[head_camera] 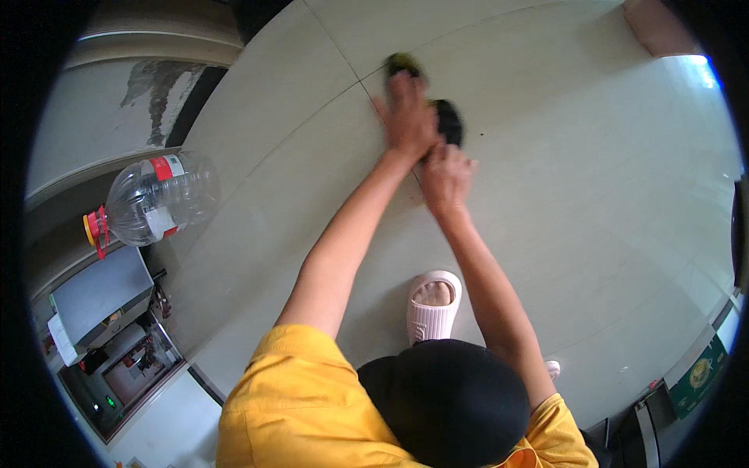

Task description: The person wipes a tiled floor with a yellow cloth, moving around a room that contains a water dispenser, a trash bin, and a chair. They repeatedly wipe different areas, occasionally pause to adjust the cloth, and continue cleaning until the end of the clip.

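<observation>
On the tiled floor ahead, my left hand (411, 120) is over a blurred black and yellow-green item (401, 62), possibly a shoe. Its fingers point away from me and cover part of that item; motion blur hides whether they grip it. Beside it lies a rounded black item (449, 120), also shoe-like. My right hand (449, 175) has curled fingers closed at the near end of this black item. The two hands almost meet, the left one slightly farther out. Where the two dark items touch or overlap is hidden by my left hand.
A large clear plastic bottle (158, 199) with a red handle and yellow cap is at the left. My foot wears a pale pink slide sandal (434, 307), below a black-clothed knee (445, 403). A green box (699, 374) stands at the lower right. Cabinets (102, 292) line the left side.
</observation>
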Action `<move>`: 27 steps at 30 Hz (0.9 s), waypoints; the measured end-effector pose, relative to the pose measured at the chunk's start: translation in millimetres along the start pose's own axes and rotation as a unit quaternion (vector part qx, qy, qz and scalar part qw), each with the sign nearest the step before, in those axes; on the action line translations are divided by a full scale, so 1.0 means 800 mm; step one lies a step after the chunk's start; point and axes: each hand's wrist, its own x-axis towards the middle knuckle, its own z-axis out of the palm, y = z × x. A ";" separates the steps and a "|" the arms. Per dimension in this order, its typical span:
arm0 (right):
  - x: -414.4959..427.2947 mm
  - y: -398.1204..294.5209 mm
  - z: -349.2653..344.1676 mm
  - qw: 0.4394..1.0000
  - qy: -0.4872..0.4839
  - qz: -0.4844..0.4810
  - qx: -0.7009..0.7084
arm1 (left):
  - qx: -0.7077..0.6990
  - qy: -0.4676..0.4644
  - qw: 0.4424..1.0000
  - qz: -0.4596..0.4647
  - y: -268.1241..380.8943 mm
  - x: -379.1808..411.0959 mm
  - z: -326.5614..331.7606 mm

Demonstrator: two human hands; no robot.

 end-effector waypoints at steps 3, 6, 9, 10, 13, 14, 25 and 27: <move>-0.028 0.100 -0.003 0.984 0.041 0.146 -0.090 | -0.111 -0.015 0.987 0.114 0.146 0.014 0.029; -0.124 0.205 -0.030 0.966 0.036 0.231 -0.112 | -0.069 0.047 0.959 0.270 0.311 -0.042 0.082; -0.209 0.278 -0.064 0.956 -0.016 0.290 -0.044 | -0.274 0.082 0.908 0.307 0.418 -0.110 0.082; -0.217 0.294 -0.078 0.958 0.004 0.284 -0.033 | -0.292 0.010 0.906 0.306 0.432 -0.121 0.069; -0.202 0.291 -0.149 0.965 0.107 0.240 0.008 | -0.408 0.076 0.891 0.183 0.441 -0.122 0.019; -0.194 0.280 -0.175 0.962 0.112 0.250 0.024 | -0.525 0.052 0.836 0.155 0.419 -0.109 -0.020; -0.157 -0.069 -0.125 0.881 -0.049 -0.213 0.419 | -0.300 0.203 0.914 -0.184 -0.072 -0.254 -0.177; -0.191 -0.129 -0.091 0.857 -0.103 -0.289 0.413 | -0.193 0.185 0.932 -0.245 -0.133 -0.325 -0.169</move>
